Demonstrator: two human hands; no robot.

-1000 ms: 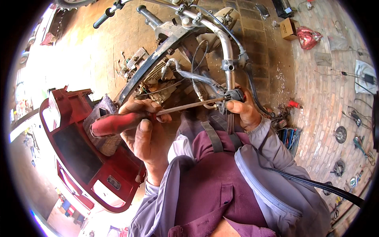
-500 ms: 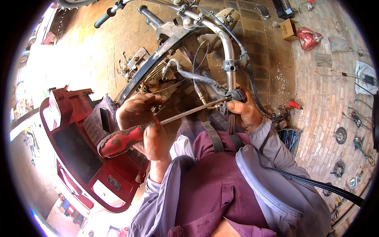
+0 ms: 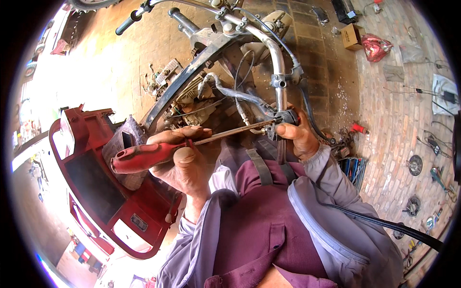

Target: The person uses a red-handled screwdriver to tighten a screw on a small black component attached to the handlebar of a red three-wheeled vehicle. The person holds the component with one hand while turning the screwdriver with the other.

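My left hand [image 3: 180, 161] is closed round the red handle of a screwdriver [image 3: 150, 157]. Its long shaft points right and slightly away, and the tip meets a dark switch housing [image 3: 285, 116] clamped on the handlebar [image 3: 277, 60]. Around that housing my right hand [image 3: 300, 137] is wrapped, thumb on the near side, most fingers hidden behind it. A silvery wrapped cable [image 3: 230, 90] runs up to the housing from the left. Beyond my hands lies the bare motorcycle frame [image 3: 187, 74], with the handlebar's other grip [image 3: 126, 26] at the far left.
A red body panel [image 3: 144, 211] with a cloth [image 3: 125, 144] on it stands at my left. On the brick floor to the right are a cardboard box [image 3: 353, 37], a red plastic bag [image 3: 376, 47] and several loose parts. A black cable [image 3: 384, 222] crosses my right side.
The screwdriver handle has turned in my left hand, and its end has moved a little left and up. My left fingers have shifted on it. My right hand stays on the housing.
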